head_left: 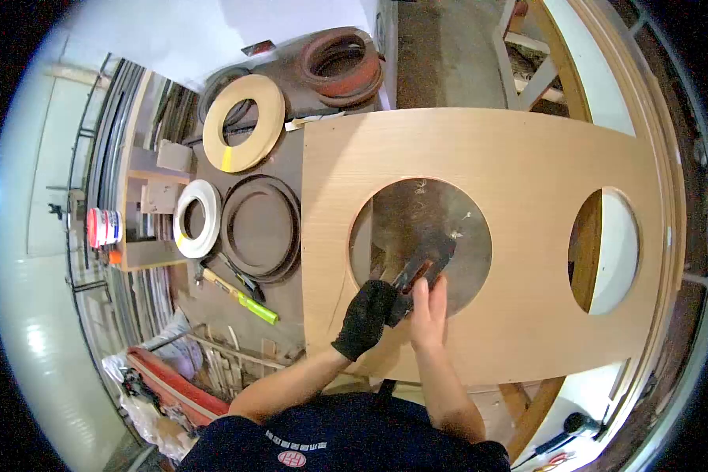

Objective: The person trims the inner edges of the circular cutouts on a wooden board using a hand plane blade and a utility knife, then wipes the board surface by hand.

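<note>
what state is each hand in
Left hand, black-gloved: closed, holding the dark elongated hand tool.
Right hand, bare: touching that tool; grip can't be told.

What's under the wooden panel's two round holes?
A grey surface under one; a brown bar and white surface under the other. Whatever lies behind the dark tool is covered.

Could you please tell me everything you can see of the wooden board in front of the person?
The wooden board is a broad, light tan panel with fine grain, apparently wood or veneer. It lies flat, its edges looking bowed in this wide view. Two round openings pass through it: a left one and a right one near the far end. The black-gloved left hand and bare right hand have a dark tool over the left opening; contact with the board is unclear.
</note>
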Demonstrator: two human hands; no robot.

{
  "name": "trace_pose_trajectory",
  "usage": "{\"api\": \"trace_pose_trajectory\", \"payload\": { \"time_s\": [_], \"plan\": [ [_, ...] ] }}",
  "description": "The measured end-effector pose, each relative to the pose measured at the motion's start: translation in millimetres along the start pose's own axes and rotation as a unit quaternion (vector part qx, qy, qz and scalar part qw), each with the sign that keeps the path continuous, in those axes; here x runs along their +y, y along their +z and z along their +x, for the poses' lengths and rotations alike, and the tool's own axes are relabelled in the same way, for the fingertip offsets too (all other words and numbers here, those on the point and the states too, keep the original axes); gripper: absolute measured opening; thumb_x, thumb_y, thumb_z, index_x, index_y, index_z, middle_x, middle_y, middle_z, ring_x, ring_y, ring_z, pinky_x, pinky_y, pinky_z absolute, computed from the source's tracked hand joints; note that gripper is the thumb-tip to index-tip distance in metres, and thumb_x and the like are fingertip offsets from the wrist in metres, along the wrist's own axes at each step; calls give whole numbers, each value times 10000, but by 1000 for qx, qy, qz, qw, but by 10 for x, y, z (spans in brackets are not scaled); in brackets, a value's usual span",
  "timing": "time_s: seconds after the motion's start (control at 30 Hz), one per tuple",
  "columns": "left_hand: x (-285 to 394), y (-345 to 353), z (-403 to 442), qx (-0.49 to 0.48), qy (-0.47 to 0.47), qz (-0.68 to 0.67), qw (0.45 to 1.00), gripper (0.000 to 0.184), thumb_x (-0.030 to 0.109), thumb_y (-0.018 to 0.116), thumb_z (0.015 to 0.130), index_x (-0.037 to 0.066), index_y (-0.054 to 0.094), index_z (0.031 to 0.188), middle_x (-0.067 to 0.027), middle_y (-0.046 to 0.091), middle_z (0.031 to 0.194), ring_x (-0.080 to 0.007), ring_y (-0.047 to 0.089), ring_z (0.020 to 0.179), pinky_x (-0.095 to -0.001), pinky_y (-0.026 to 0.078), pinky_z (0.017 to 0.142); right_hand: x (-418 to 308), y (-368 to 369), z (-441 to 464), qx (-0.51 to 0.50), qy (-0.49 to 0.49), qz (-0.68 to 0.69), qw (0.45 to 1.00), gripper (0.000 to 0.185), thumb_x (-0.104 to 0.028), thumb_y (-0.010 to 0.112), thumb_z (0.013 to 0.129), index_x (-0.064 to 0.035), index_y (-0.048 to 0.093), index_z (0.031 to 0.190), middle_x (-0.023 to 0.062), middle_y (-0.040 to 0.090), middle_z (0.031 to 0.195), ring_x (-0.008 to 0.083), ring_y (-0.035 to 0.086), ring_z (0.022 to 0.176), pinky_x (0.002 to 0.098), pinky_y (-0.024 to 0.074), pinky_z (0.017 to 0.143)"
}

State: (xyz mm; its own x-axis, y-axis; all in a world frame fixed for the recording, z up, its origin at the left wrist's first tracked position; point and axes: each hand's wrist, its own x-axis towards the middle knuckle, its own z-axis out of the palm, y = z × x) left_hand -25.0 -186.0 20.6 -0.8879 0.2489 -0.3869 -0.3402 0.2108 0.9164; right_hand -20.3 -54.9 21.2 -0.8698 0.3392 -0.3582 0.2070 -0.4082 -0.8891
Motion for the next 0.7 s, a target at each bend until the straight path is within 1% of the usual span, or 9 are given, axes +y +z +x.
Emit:
{"api": "trace_pose_trajectory", "payload": {
  "time_s": [0.1, 0.13, 0.17, 0.23, 0.27, 0.37, 0.5, 0.53, 0.7],
  "plan": [
    [11, -103, 173, -17, -9, 32, 999, 155, 155, 530, 1048, 48, 634, 1088, -94, 646, 967, -217, 640, 869, -365, 528, 764, 55, 156, 339, 15, 81, 8, 997, 285, -279, 483, 1089, -35, 501, 1234, 92, 630, 1075, 155, 621, 917, 322, 531, 804],
    [-189, -300, 303, -40, 67, 242, 967, 256, 227, 571, 1031, 5, 635, 1143, -179, 683, 1079, -288, 672, 1027, -378, 524, 891, 70, 173, 429, 28, 110, -3, 994, 287, -297, 474, 1093, -43, 507, 1222, 88, 628, 1067, 153, 619, 905, 318, 530, 791],
    [-228, -452, 421, 4, 129, 301, 945, 311, 254, 632, 989, 6, 643, 1175, -182, 687, 1135, -334, 665, 1050, -409, 521, 926, 96, 174, 548, 47, 90, -28, 994, 309, -310, 468, 1095, -38, 506, 1238, 87, 630, 1059, 150, 614, 905, 314, 523, 793],
    [-110, -845, 791, 87, 51, 217, 971, 381, 256, 701, 933, 3, 641, 1212, -216, 673, 1175, -384, 650, 1081, -434, 514, 945, 131, 128, 768, 88, 48, -80, 992, 354, -336, 455, 1099, -30, 505, 1269, 85, 632, 1042, 144, 604, 905, 308, 510, 795],
    [165, -1045, 1028, 106, 142, 306, 936, 358, 238, 692, 934, 2, 641, 1198, -232, 666, 1162, -401, 642, 1082, -452, 511, 946, 113, 145, 881, 123, 12, -146, 982, 426, -293, 450, 1092, 56, 497, 1332, 174, 653, 1136, 272, 610, 997, 389, 476, 914],
    [131, -1476, 1880, 136, 295, 426, 844, 382, 265, 696, 930, 5, 637, 1204, -224, 659, 1194, -404, 619, 1119, -486, 485, 965, -133, 329, 1158, 144, -21, -262, 954, 430, -309, 450, 1091, 60, 531, 1298, 201, 653, 1139, 302, 603, 1033, 415, 450, 955],
    [255, -1601, 2880, 88, 352, 453, 815, 563, 354, 703, 913, 49, 555, 1363, -237, 572, 1365, -409, 539, 1259, -518, 413, 1049, 50, 401, 1554, 184, -39, -287, 939, 406, -328, 479, 1085, 51, 595, 1174, 137, 672, 973, 216, 600, 865, 364, 488, 813],
    [289, -1593, 3085, 86, 379, 462, 797, 591, 377, 697, 911, 48, 543, 1377, -246, 564, 1372, -416, 537, 1257, -521, 411, 1052, 69, 459, 1613, 200, -25, -263, 944, 398, -337, 509, 1076, 47, 609, 1107, 89, 656, 887, 165, 569, 781, 337, 486, 727],
    [589, -1418, 3553, 28, 437, 436, 786, 650, 447, 668, 908, 26, 528, 1382, -268, 563, 1336, -433, 539, 1221, -527, 424, 1035, 121, 673, 1757, 240, 13, -296, 925, 387, -332, 544, 1063, 37, 637, 992, 61, 634, 786, 131, 549, 727, 334, 475, 667]
  ]
}}
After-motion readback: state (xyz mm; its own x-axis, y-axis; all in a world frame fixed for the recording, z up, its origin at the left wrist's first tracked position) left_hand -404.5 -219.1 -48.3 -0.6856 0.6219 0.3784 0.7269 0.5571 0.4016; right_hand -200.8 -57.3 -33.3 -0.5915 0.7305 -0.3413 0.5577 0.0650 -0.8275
